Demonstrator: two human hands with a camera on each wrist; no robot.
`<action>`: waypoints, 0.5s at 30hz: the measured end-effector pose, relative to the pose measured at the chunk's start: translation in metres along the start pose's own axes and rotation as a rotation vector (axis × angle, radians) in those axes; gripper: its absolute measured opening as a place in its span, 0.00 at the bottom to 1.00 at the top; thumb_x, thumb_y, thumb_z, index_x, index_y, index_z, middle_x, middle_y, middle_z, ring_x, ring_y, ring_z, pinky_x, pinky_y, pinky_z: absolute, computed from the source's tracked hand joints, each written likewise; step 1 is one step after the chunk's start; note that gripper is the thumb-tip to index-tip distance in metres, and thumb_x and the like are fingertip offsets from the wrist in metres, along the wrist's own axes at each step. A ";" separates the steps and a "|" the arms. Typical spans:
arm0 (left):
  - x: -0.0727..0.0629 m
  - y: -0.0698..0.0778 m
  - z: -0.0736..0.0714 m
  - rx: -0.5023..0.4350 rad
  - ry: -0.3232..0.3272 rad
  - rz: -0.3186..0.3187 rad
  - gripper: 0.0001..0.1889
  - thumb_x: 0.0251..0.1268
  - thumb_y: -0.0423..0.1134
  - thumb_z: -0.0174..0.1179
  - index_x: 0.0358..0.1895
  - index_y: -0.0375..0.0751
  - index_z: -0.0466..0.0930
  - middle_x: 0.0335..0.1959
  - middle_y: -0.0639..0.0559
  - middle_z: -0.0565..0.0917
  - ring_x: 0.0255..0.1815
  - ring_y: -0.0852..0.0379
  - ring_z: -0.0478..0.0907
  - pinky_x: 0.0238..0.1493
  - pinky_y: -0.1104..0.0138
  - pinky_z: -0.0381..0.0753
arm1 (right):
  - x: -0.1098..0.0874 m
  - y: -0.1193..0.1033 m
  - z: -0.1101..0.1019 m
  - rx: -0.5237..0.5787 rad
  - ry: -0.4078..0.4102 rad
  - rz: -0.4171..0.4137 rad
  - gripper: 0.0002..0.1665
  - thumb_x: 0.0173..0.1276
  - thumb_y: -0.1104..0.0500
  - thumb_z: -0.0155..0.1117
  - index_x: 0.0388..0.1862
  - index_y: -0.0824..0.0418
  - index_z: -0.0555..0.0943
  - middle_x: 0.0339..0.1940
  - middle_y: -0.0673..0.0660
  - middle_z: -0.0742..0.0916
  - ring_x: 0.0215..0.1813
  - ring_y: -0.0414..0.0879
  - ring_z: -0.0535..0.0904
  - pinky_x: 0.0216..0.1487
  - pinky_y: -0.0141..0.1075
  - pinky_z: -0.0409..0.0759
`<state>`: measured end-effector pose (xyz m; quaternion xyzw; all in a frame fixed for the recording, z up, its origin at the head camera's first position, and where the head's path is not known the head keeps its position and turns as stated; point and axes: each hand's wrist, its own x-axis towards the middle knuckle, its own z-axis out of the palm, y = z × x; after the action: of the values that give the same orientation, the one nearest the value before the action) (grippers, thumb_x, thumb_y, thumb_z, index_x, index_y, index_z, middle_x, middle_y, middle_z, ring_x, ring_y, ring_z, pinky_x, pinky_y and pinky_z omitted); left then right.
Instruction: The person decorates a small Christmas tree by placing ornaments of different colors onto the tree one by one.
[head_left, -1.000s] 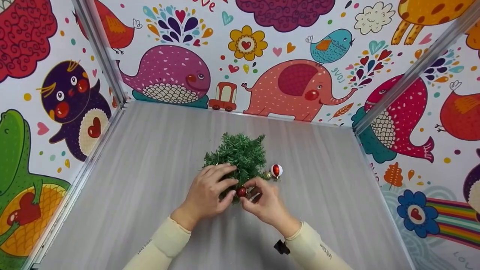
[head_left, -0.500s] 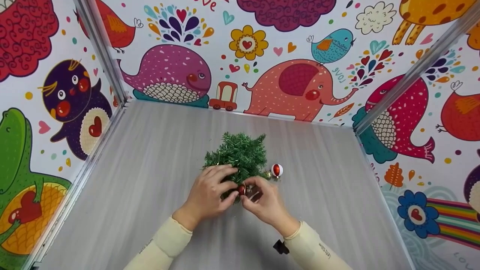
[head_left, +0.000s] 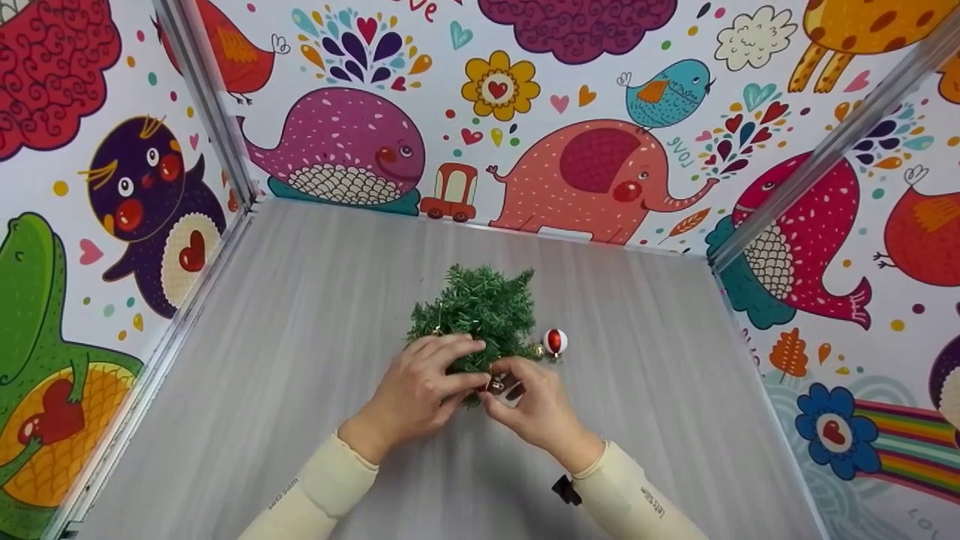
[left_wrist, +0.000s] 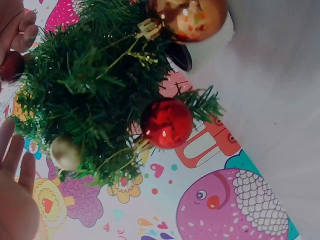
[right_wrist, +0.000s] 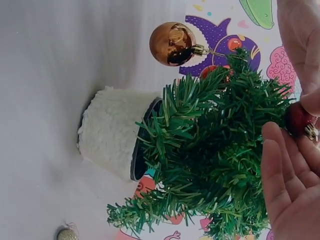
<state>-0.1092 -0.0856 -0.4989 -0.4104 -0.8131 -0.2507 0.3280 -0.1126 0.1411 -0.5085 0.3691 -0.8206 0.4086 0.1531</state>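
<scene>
A small green artificial Christmas tree (head_left: 480,307), in a white pot (right_wrist: 117,132), stands between my hands. A dark red bauble (right_wrist: 299,120) with a gold cap is at the tree's near side. My left hand (head_left: 416,386) reaches along the branches, its index finger and thumb at the bauble. From the right, my right hand (head_left: 540,405) has its thumb and index finger around the bauble and cap. The bauble is mostly hidden by fingers in the head view. A bright red bauble (left_wrist: 166,123), a shiny gold one (right_wrist: 172,44) and a matte gold one (left_wrist: 66,153) hang on the tree.
Right of the tree on the grey table (head_left: 322,285) lie a red-and-white bauble (head_left: 555,342) and a small glittery gold bauble (right_wrist: 67,234). Walls printed with cartoon animals (head_left: 592,180) surround the table at the back and sides.
My left index finger has moved right, onto the red bauble, covering more of it. My right hand has barely moved. Tree and loose baubles stay put; the whole head view has shifted slightly.
</scene>
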 end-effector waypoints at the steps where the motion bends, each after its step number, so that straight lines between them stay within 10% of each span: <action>1: 0.000 0.000 0.000 0.002 -0.012 0.012 0.10 0.59 0.41 0.70 0.44 0.55 0.91 0.62 0.50 0.79 0.65 0.49 0.73 0.62 0.54 0.72 | 0.000 0.000 0.000 -0.010 -0.005 0.003 0.16 0.57 0.65 0.72 0.45 0.59 0.81 0.35 0.49 0.86 0.32 0.37 0.83 0.28 0.30 0.82; 15: 0.000 0.001 0.005 0.001 -0.015 0.057 0.08 0.55 0.42 0.72 0.39 0.57 0.91 0.61 0.50 0.79 0.64 0.49 0.74 0.59 0.54 0.75 | 0.000 0.000 0.000 0.007 -0.054 0.008 0.16 0.55 0.67 0.72 0.43 0.59 0.81 0.33 0.47 0.86 0.28 0.37 0.83 0.28 0.28 0.81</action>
<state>-0.1100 -0.0820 -0.5017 -0.4352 -0.8035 -0.2379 0.3293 -0.1120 0.1408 -0.5089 0.3771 -0.8245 0.4019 0.1279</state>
